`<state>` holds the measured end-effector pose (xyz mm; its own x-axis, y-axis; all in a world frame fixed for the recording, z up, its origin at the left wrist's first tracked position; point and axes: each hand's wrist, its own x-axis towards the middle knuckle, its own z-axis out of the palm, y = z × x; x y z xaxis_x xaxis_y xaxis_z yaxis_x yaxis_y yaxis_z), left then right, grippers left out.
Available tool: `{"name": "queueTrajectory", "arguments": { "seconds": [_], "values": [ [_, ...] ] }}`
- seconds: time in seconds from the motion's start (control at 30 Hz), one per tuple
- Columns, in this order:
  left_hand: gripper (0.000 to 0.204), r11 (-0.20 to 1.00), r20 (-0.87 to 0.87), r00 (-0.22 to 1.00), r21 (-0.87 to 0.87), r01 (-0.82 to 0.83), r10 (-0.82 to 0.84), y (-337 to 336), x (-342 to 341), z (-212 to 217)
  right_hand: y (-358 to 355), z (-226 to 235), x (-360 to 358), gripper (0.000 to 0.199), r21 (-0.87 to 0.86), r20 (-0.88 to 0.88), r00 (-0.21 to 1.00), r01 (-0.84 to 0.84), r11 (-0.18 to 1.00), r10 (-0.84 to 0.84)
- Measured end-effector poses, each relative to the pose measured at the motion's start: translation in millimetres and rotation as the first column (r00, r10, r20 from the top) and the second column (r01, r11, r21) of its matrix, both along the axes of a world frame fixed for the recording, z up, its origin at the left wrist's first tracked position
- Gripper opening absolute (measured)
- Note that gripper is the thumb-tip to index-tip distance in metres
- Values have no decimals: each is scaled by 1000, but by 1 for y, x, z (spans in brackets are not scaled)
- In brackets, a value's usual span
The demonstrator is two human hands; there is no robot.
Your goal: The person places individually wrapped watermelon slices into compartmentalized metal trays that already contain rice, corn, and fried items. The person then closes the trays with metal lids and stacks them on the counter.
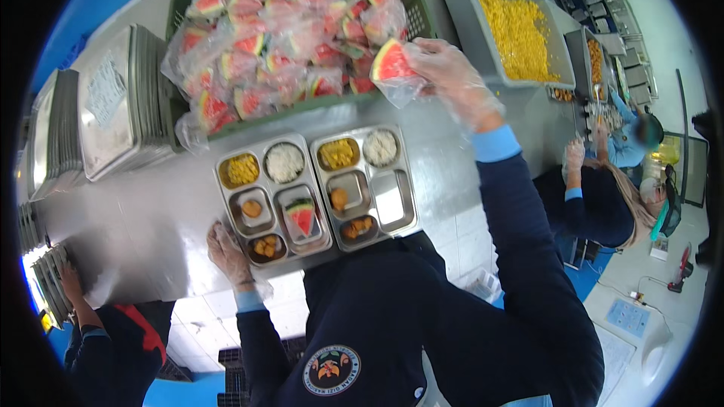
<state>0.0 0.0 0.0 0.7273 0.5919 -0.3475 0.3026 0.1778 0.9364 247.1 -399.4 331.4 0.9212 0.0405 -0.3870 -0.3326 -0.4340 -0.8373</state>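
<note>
My right hand (pixel 452 79), in a clear plastic glove, pinches a bagged watermelon slice (pixel 394 64) by the front right edge of a green crate (pixel 294 111). The crate is heaped with bagged watermelon slices. My left hand (pixel 228 256), also gloved, lies against the lower left side of a metal compartment tray (pixel 270 194), its fingers loosely extended. That tray holds rice, a yellow dish, brown pieces and a bagged watermelon slice (pixel 300 217). Touching its right side is a second metal tray (pixel 413 215) with similar food; its large right compartment is bare.
Stacked metal trays (pixel 105 105) stand on the left of the steel table (pixel 151 218). A grey tub (pixel 460 7) of yellow food sits at back right, with a container of brown food (pixel 596 60) beyond. Other people work at far right and lower left, one touching stacked trays (pixel 53 275).
</note>
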Motion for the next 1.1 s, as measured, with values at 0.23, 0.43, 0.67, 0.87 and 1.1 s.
{"name": "queueTrajectory", "arguments": {
  "seconds": [0.23,0.43,0.67,0.87,1.1],
  "values": [
    [39,999,27,1000,31,12,-13,2,-33,-12,-44,-83,-204,65,299,-420,851,456,838,-313],
    [40,999,45,999,-36,6,-5,-7,-63,-15,-36,-173,-245,53,292,-472,793,553,781,-386],
    [44,988,-74,994,139,-66,77,-21,-159,-7,-95,-186,-250,54,-533,34,999,-16,846,40],
    [37,915,-403,887,226,335,-225,-68,-319,-104,-101,-217,-226,56,-513,217,957,-56,856,193],
    [33,473,-813,231,-62,879,-535,-200,-574,-130,-95,-254,-231,53,-212,64,989,-116,970,132]
  ]
}}
